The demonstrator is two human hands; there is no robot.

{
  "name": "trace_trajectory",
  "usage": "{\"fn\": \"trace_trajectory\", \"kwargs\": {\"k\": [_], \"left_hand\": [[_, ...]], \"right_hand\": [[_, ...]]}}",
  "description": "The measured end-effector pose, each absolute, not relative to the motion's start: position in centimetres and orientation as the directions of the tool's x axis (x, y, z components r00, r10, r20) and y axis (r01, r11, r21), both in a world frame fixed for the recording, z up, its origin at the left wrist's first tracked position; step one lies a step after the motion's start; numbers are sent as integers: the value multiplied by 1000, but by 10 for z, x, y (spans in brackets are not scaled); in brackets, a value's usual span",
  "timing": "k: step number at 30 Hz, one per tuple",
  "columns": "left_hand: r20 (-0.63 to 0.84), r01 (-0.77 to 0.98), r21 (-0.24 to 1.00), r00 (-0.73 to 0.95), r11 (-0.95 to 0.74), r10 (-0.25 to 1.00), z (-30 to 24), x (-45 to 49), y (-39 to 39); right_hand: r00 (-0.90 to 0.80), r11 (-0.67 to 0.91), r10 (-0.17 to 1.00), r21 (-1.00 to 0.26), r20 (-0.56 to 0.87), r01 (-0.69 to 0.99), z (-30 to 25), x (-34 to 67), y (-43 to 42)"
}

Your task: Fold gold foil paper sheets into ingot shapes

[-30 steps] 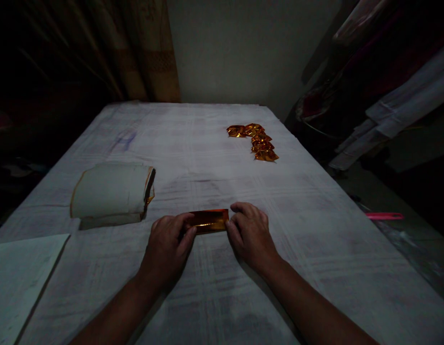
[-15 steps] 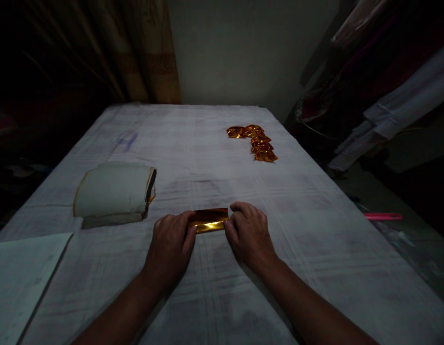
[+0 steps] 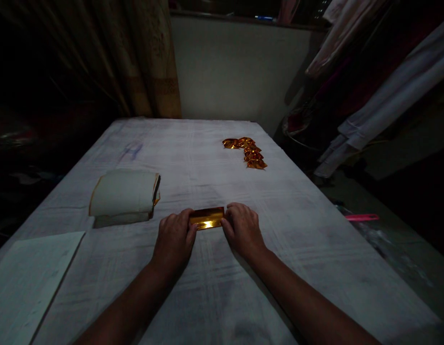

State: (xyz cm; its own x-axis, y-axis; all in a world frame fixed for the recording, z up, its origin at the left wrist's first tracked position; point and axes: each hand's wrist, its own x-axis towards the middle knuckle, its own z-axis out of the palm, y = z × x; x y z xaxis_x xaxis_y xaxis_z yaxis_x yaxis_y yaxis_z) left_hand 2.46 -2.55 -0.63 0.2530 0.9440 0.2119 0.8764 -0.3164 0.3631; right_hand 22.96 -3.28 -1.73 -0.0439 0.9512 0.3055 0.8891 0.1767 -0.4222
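A folded strip of shiny gold foil paper lies flat on the cloth-covered table, between my two hands. My left hand is closed on its left end, thumb at the near edge and fingers at the far one. At the right end my right hand grips it with thumb and curled fingers. A thick stack of pale sheets with gold edges sits to the left, beyond my left hand. Farther back on the right, several folded gold foil pieces form a bent row.
White paper lies at the table's near left. A curtain and a wall stand behind the table. Clothes hang on the right, and a pink handle shows beyond the table's right edge.
The view has tilted up, so a ledge above the wall now shows. Both hands keep hold of the foil strip; its lit band looks different, and the fold seems slightly flatter.
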Motion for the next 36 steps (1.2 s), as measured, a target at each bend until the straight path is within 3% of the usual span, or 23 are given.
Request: {"fn": "trace_trajectory", "kwargs": {"k": [13, 28, 36], "left_hand": [[160, 880, 359, 269, -310, 950, 3, 25, -23], [185, 896, 325, 254, -303, 949, -1, 27, -26], [203, 917, 257, 257, -304, 945, 5, 29, -31]], "right_hand": [[29, 49, 980, -381, 195, 923, -7, 205, -34], [164, -76, 966, -389, 199, 918, -12, 200, -36], [212, -187, 976, -310, 49, 932, -5, 224, -33]]}}
